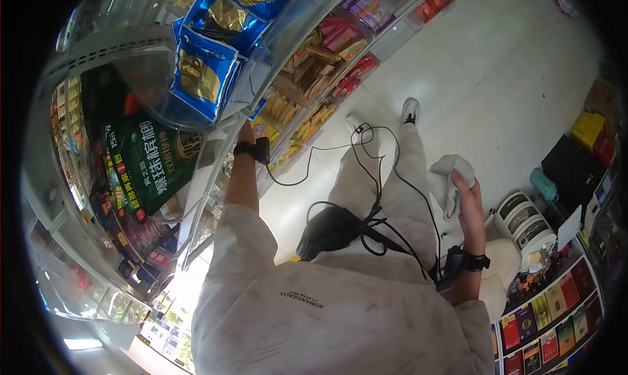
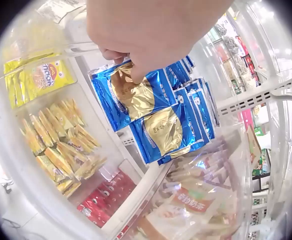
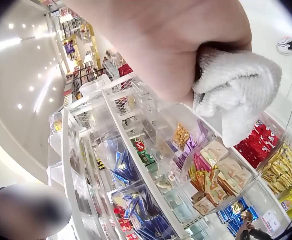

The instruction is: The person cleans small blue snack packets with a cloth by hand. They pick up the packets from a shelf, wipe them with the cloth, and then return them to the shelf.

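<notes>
In the left wrist view my left hand (image 2: 156,32) pinches the top of a blue-and-gold snack packet (image 2: 146,97). More packets of the same kind (image 2: 198,107) stand close behind and beside it. Seen from the head, the shelf front hides most of that hand, and blue packets (image 1: 206,74) show above it. My right hand (image 1: 470,205) grips a crumpled white cloth (image 1: 451,172) beside my leg. In the right wrist view the fingers curl round the cloth (image 3: 241,82), and part of it hangs loose.
Clear bins line the white shelf, with yellow packets (image 2: 61,145) and red packets (image 2: 106,197) near the left hand. A milk-tea bag (image 2: 186,210) lies in the bin below. A black cable (image 1: 307,169) loops before my legs. A stool (image 1: 523,224) stands at right.
</notes>
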### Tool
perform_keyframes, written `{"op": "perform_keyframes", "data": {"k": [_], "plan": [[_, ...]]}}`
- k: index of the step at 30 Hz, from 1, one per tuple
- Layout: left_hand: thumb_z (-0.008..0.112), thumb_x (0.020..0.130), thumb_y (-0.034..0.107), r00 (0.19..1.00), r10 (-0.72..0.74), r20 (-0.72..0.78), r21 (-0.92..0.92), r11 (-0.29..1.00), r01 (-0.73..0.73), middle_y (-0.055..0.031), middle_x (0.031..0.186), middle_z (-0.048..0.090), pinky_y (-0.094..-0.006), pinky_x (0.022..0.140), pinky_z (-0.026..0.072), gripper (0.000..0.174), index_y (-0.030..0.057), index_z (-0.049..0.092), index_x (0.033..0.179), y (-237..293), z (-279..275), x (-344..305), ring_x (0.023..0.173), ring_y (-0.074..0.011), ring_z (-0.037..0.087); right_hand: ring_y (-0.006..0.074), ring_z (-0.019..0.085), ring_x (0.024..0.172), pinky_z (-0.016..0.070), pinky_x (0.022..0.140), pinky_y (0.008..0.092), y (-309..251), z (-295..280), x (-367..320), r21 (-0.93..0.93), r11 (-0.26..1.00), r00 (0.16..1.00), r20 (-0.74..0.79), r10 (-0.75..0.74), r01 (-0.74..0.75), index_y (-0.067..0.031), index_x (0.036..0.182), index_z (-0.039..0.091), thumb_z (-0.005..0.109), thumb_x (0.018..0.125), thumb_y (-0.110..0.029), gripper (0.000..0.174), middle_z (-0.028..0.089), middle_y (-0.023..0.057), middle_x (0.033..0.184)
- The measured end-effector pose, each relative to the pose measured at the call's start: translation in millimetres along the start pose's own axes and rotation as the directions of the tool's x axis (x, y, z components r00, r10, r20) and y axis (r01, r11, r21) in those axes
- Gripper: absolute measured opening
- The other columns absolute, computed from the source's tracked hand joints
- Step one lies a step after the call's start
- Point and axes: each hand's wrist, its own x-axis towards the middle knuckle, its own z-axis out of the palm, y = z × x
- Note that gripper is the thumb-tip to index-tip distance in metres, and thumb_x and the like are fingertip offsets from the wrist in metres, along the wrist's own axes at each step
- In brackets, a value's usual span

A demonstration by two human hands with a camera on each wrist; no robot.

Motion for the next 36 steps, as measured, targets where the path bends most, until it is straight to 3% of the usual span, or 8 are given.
{"op": "perform_keyframes", "data": {"k": [18,21,22,24,27,29,32,36], "plan": [[0.059,0.097,0.023,0.943,-0.170,-0.286,0.044,0.981,0.190,-0.0191,0.120,0.067,-0.0413,0.090,0.0495,0.034,0.0017,0.064,0.122,61.6,-55.2,-86.6,0.107,-0.0318,0.065,0.0142,0.060,0.107,0.0445,0.095,0.0273,-68.5,12.0,-11.7,-0.002,0.975,0.965,0.150,-0.217,0.220,0.0033,0.128,0.058,0.066,0.097,-0.029,0.045,0.065,0.0075,0.118],[0.063,0.094,0.023,0.961,0.056,-0.272,-0.230,0.966,-0.121,-0.0185,0.110,0.070,-0.0427,0.083,0.0512,0.036,-0.0004,0.063,0.122,61.4,-48.5,-100.3,0.096,-0.0328,0.067,0.0129,0.060,0.102,0.0462,0.090,0.0270,-84.2,18.5,-16.2,0.009,0.974,0.962,0.150,-0.226,0.228,0.0036,0.124,0.060,0.065,0.097,-0.030,0.043,0.066,0.0066,0.112],[0.068,0.090,0.022,0.958,0.157,-0.241,-0.104,0.977,-0.186,-0.0135,0.090,0.069,-0.0407,0.071,0.0507,0.037,-0.0024,0.062,0.117,64.4,-43.6,-100.8,0.078,-0.0270,0.065,0.0123,0.060,0.100,0.0468,0.088,0.0269,-89.3,21.4,-16.6,0.015,0.973,0.961,0.153,-0.231,0.232,0.0037,0.122,0.061,0.065,0.097,-0.030,0.042,0.067,0.0062,0.109],[0.070,0.089,0.020,0.995,0.097,0.035,-0.293,0.953,-0.083,-0.0086,0.077,0.063,-0.0373,0.063,0.0487,0.033,-0.0024,0.062,0.112,92.5,-51.3,-126.2,0.067,-0.0191,0.058,0.0112,0.060,0.094,0.0472,0.083,0.0267,-93.4,29.5,-11.5,-0.027,0.953,0.926,0.247,-0.285,0.300,0.0034,0.118,0.062,0.064,0.098,-0.031,0.040,0.067,0.0047,0.104],[0.069,0.091,0.014,0.897,0.349,0.271,-0.419,0.882,-0.217,-0.0068,0.087,0.065,-0.0344,0.069,0.0499,0.021,-0.0012,0.064,0.105,234.0,-144.0,-199.3,0.077,-0.0138,0.060,0.0083,0.057,0.084,0.0464,0.076,0.0256,-109.6,55.7,-17.6,-0.091,0.917,0.891,0.287,-0.350,0.389,0.0004,0.112,0.064,0.060,0.100,-0.036,0.038,0.064,0.0007,0.093],[0.070,0.089,0.008,0.792,0.563,0.236,-0.598,0.727,-0.338,-0.0070,0.093,0.066,-0.0347,0.072,0.0502,0.016,0.0000,0.066,0.103,279.3,-166.7,-224.2,0.082,-0.0161,0.061,0.0075,0.056,0.083,0.0460,0.075,0.0253,-123.5,71.8,-23.9,-0.078,0.896,0.859,0.332,-0.390,0.437,-0.0010,0.112,0.063,0.057,0.102,-0.037,0.038,0.063,-0.0002,0.092],[0.071,0.079,-0.004,0.691,0.722,-0.039,-0.414,0.617,-0.669,-0.0102,0.104,0.065,-0.0346,0.077,0.0507,0.023,0.0043,0.069,0.101,345.8,-215.9,-262.8,0.093,-0.0263,0.063,0.0064,0.054,0.082,0.0452,0.074,0.0247,-149.3,100.8,-49.4,-0.062,0.852,0.787,0.424,-0.449,0.520,-0.0018,0.114,0.062,0.052,0.105,-0.038,0.039,0.061,-0.0015,0.091],[0.075,0.068,-0.006,0.477,0.800,-0.363,-0.147,0.457,-0.877,-0.0068,0.106,0.067,-0.0342,0.079,0.0501,0.034,0.0071,0.071,0.099,381.2,-253.9,-298.9,0.095,-0.0250,0.062,0.0098,0.056,0.094,0.0454,0.083,0.0257,-167.6,123.6,-97.8,0.118,0.697,0.553,0.521,-0.650,0.707,0.0007,0.127,0.056,0.047,0.107,-0.030,0.038,0.063,0.0033,0.108]]}}
